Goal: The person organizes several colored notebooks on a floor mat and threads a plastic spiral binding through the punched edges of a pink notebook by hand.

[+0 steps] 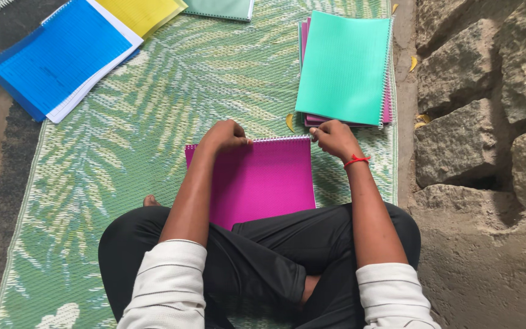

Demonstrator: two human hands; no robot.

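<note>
Gripping both hands (278, 137), magenta notebook (260, 183), spiral edge away, crosswise.

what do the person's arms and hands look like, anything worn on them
Both forearms are bare, with off-white ribbed long sleeves pushed up toward the elbows: the left sleeve and the right sleeve. The left hand wears nothing visible: no glove, ring or watch. The right hand is also bare, but a thin red thread bracelet is tied around its wrist.
</note>
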